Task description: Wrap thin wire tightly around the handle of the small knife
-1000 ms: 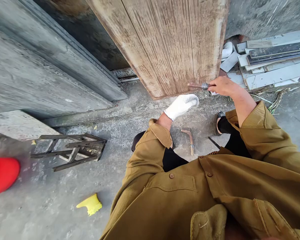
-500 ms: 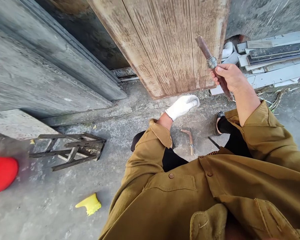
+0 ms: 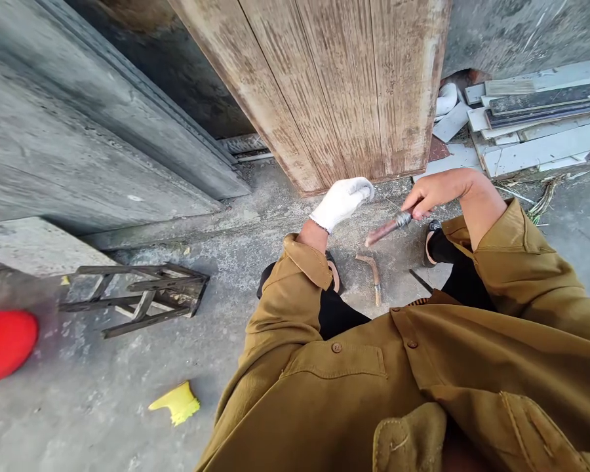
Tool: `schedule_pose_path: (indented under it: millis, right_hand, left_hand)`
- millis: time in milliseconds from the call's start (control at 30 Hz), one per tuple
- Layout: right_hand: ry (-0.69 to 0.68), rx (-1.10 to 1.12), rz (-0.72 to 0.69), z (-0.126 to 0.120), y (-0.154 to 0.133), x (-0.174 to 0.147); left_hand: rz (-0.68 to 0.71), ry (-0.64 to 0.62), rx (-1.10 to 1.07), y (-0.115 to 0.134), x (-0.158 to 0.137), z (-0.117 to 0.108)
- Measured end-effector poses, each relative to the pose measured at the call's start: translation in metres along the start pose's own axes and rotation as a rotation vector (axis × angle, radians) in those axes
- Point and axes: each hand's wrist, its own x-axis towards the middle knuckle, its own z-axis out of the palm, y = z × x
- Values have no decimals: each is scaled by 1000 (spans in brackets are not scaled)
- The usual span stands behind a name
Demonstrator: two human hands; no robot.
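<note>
My right hand (image 3: pixel 435 193), bare, is closed around a brown wooden stick (image 3: pixel 382 232) with thin wire (image 3: pixel 402 219) wound round it beside my fingers. The stick's free end points down and to the left. A fine strand runs from the winding to my left hand (image 3: pixel 343 200), which wears a white glove and has its fingers pinched on the strand. Below the hands, a bent wooden piece (image 3: pixel 373 270) with a band of wire near its lower end lies on the concrete floor between my feet.
A worn wooden door panel (image 3: pixel 349 98) stands ahead. Stacked boards (image 3: pixel 535 124) lie at the right wall. A dark tool (image 3: pixel 420 280) lies near my right foot. Left are an overturned wooden stool (image 3: pixel 142 295), a red object (image 3: pixel 4 347) and a yellow piece (image 3: pixel 177 402).
My right hand has come down and swung the stick from pointing up to pointing down-left. My left hand has shifted slightly left, the strand showing between the hands.
</note>
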Motion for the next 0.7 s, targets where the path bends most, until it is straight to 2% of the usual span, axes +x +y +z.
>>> schedule_pose_path:
  millis: [67, 133, 200, 233, 300, 367, 400, 467, 533, 633, 700]
  right_hand:
    - [281, 193, -168, -2, -2, -7]
    - [674, 342, -224, -5, 1, -11]
    - [948, 296, -89, -8, 7, -8]
    - [998, 185, 32, -9, 10, -4]
    - [923, -110, 289, -8, 14, 5]
    - [660, -298, 442, -5, 16, 13]
    - [491, -326, 464, -4, 15, 16]
    - [173, -299, 412, -1, 12, 17]
    - [-9, -240, 302, 0, 7, 13]
    - [-60, -101, 127, -2, 3, 3]
    - [56, 32, -8, -4, 2, -4]
  left_hand:
    - [-12, 0, -17, 2, 1, 5]
    - [-19, -51, -60, 6, 1, 13]
    - [1, -122, -101, 11, 1, 21]
    - [23, -150, -112, 13, 0, 24]
    - [64, -181, -110, 16, 0, 27]
    - [72, -187, -95, 17, -1, 26]
    - [59, -181, -89, 16, -1, 24]
    - [13, -166, -97, 13, -1, 20]
    - [-46, -160, -149, 9, 0, 16]
    - [-110, -173, -262, 8, 1, 15]
    - [-122, -174, -334, 11, 0, 17]
